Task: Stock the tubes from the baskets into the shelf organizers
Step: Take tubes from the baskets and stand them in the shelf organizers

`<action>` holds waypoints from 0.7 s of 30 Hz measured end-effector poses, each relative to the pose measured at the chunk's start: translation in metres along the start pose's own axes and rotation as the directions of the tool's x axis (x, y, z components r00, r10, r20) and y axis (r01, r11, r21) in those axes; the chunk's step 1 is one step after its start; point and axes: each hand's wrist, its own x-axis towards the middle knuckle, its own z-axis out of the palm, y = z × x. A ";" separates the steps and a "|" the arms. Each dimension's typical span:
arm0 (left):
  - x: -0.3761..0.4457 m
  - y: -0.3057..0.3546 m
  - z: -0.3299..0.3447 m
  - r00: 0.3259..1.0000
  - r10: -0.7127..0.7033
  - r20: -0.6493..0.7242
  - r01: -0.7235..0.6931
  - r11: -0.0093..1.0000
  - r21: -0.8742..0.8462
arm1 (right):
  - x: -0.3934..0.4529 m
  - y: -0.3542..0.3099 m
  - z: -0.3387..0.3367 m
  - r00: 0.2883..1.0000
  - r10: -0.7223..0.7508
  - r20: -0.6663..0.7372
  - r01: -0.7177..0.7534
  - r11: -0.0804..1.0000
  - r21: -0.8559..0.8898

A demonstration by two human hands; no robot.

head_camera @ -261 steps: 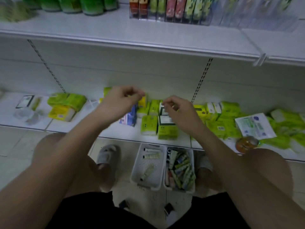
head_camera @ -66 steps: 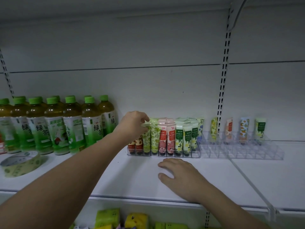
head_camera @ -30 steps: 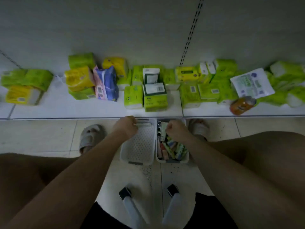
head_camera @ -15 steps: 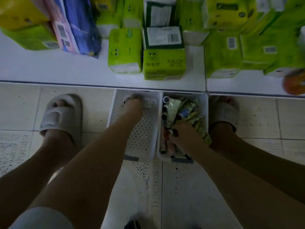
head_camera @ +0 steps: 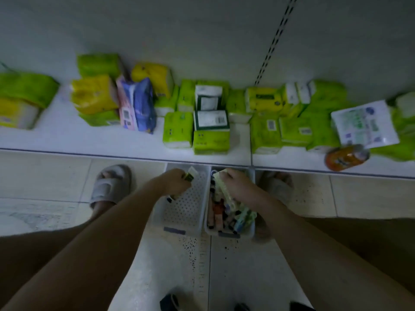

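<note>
Two white perforated baskets stand side by side on the floor below me. The left basket (head_camera: 186, 212) looks bare apart from what I hold over it. My left hand (head_camera: 175, 182) is closed around tubes (head_camera: 190, 175), whose ends stick out above and below the fist. The right basket (head_camera: 229, 232) holds several mixed tubes (head_camera: 224, 216). Over its far end, my right hand (head_camera: 238, 187) grips pale green tubes (head_camera: 221, 182). The shelf organizers are out of view.
The low white shelf (head_camera: 89, 142) just beyond the baskets carries green and yellow tissue packs (head_camera: 211, 140), a blue-pink pack (head_camera: 139, 106) and an orange jar (head_camera: 345, 157). My slippered feet (head_camera: 111, 185) flank the baskets on the tiled floor, and my knees are at both sides.
Since half a second ago both hands have come up out of the baskets holding tubes. The view has pulled back from the baskets, showing more of the low shelf.
</note>
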 end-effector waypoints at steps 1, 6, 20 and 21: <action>-0.018 0.011 -0.018 0.999 0.026 0.026 -0.024 0.997 -0.074 | -0.014 -0.018 -0.008 1.000 0.002 -0.003 -0.002 0.997 0.076; -0.114 0.060 -0.095 0.990 0.142 0.002 -0.129 0.901 -0.415 | -0.084 -0.088 -0.038 0.985 -0.164 -0.054 0.173 0.954 0.246; -0.343 0.181 -0.188 0.770 0.539 -0.342 -0.619 0.500 -0.606 | -0.282 -0.217 -0.093 0.749 -0.657 0.089 0.425 0.579 0.695; -0.356 0.190 -0.192 0.750 0.533 -0.391 -0.648 0.479 -0.592 | -0.295 -0.225 -0.098 0.743 -0.667 0.061 0.483 0.596 0.641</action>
